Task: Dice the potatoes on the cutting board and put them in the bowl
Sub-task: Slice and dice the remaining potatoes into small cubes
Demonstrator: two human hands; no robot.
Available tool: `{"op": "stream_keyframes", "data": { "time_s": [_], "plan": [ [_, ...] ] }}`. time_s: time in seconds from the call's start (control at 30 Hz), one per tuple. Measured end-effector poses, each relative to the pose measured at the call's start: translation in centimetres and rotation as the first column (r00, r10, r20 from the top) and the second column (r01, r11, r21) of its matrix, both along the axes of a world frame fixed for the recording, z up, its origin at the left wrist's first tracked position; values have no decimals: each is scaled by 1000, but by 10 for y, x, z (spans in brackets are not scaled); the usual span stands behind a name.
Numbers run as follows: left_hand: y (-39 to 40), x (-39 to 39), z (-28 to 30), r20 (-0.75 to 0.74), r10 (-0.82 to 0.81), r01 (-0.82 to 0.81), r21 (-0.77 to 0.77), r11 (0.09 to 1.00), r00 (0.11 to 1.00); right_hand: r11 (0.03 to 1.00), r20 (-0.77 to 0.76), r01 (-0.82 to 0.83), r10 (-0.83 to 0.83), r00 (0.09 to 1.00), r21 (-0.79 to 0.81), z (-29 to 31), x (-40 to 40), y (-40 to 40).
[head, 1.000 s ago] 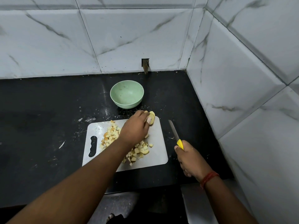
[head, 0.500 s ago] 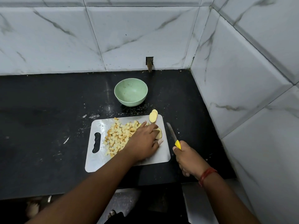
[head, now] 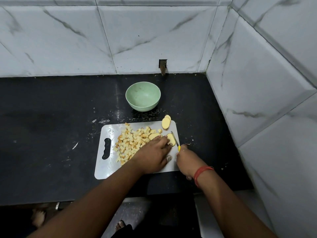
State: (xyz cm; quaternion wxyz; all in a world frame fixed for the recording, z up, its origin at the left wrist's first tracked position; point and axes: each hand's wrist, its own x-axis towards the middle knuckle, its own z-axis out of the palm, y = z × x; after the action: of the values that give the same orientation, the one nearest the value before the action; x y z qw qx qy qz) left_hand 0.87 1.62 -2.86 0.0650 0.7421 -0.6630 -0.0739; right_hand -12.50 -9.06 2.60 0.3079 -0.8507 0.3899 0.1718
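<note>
A white cutting board (head: 109,134) lies on the black counter. A heap of diced potato (head: 132,143) covers its middle. My left hand (head: 152,155) presses flat on potato slices (head: 171,140) near the board's right edge. My right hand (head: 187,158) grips a yellow-handled knife (head: 175,140) whose blade rests against those slices. Two more round slices (head: 166,122) lean at the board's far right corner. The pale green bowl (head: 143,96) stands behind the board and holds nothing.
White marble-pattern tiled walls close the counter at the back and on the right. Crumbs and a small white scrap (head: 75,145) lie on the black counter (head: 51,117) left of the board. The counter's front edge runs just below the board.
My left hand came back from the board's far corner, leaving two slices there, and settled on slices near the right edge. The knife moved left from the counter onto them.
</note>
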Motion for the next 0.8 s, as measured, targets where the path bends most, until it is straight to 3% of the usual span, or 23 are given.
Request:
{"op": "stream_keyframes", "data": {
  "time_s": [0.2,0.43,0.67,0.8],
  "plan": [
    [-2,1,-2,36,-15,14,10,1000,999,1000,-40,-7,6,999,-14,-6,3,3],
    [-1,1,-2,16,-5,5,-2,1000,1000,1000,-87,1,-1,996,-7,-17,-48,30],
    [3,6,0,-56,-20,20,2,1000,998,997,37,59,-57,998,-56,-6,-43,22],
    [4,8,-4,-49,-34,31,-58,998,998,998,47,10,-7,999,-60,-2,-14,11]
  ]
}}
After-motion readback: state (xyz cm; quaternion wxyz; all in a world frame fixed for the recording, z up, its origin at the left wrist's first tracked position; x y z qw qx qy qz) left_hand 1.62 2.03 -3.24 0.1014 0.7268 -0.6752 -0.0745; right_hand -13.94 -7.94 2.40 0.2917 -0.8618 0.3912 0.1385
